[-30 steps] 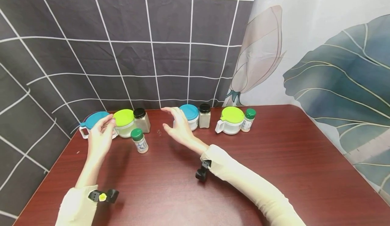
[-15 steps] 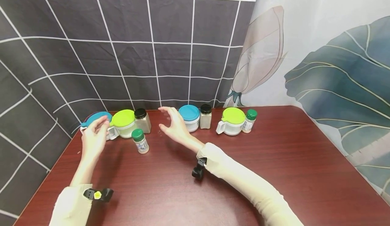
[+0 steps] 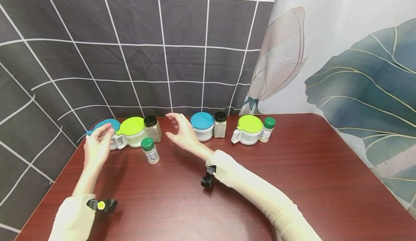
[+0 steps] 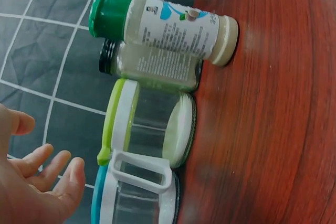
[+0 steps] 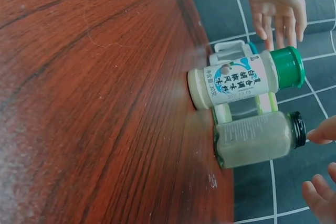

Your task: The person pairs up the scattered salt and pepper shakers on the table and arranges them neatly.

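Note:
My left hand (image 3: 97, 145) hovers over the left blue-lidded jar (image 3: 108, 125), fingers loosely bent and holding nothing. In the left wrist view a white-handled jar with a blue lid (image 4: 96, 198) stands beside a green-lidded jar (image 4: 181, 129). My right hand (image 3: 184, 134) is held in the air, thumb and fingers spread apart with nothing between them. It lies between the black-capped square jar (image 3: 152, 130) and the right blue-lidded jar (image 3: 203, 121). A green-capped shaker bottle (image 5: 239, 81) stands in front of the square jar, upright on the table.
Further right along the back edge are a second black-capped jar (image 3: 220, 126), a lime-lidded jar with a white handle (image 3: 249, 125) and another green-capped shaker (image 3: 267, 130). A tile-patterned curtain (image 3: 136, 64) hangs behind the reddish-brown table (image 3: 182, 197).
My left hand has drifted left, further over the left blue-lidded jar. The right hand has shifted slightly left too. The jars and bottles stay where they were.

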Available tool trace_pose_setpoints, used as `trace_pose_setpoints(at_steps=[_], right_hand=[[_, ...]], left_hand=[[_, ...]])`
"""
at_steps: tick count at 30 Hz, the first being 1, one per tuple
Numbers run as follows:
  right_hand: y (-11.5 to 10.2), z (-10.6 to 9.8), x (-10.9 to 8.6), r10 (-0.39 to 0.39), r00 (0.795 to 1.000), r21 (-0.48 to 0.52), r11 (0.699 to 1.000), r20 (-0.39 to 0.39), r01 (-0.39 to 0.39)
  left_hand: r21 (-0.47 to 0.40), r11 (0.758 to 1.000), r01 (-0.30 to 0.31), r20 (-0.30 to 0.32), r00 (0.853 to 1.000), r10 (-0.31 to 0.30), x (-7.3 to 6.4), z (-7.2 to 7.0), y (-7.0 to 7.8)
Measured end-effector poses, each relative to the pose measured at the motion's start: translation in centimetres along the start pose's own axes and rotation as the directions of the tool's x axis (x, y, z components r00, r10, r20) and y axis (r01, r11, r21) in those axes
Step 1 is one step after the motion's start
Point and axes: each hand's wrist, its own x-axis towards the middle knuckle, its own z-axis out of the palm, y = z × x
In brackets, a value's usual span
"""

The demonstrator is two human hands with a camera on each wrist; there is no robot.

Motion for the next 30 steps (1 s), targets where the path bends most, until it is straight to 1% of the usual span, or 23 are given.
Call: trace_pose_setpoints(at_steps=[7,13,16,19,23,26,30], right_hand=[[-0.1,0.5,0.7,0.0,1.0,-0.008,1.0,0.001,0.0],[-0.1,0.8,1.0,0.006,1.0,-0.007,1.0,0.02,-0.006],[0.0,1.0,1.0,-0.001,1.0,-0.02,1.0,0.013,0.001],[0.0,1.3,1.1,0.0,1.0,-0.028,1.0,0.008,0.0],[0.1,1.6,1.3,0.035,0.999,-0.021,0.999,0.037,-0.034],[0.3,2.0,1.5,0.06,0.997,-0.026,0.998,0.055,-0.059],[0.3,2.3,1.8,0.076,0.994,-0.032,0.997,0.073,-0.074]], left_hand=[[0.028,1.0,-0.005,-0.015,1.0,0.006,0.8,-0.3,-0.7],[0.023,1.0,-0.003,-0.013,1.0,0.003,1.2,-0.6,-1.3],[0.029,1.0,0.005,-0.031,1.0,-0.004,1.3,-0.7,-1.5],[0.041,0.999,0.027,-0.05,0.998,-0.025,1.5,-0.8,-1.7],[0.047,0.997,0.061,-0.073,0.996,-0.058,2.0,-0.9,-1.9],[0.047,0.997,0.068,-0.102,0.993,-0.063,2.2,-0.9,-1.9],[0.046,0.997,0.069,-0.137,0.989,-0.062,2.5,-1.0,-2.0]])
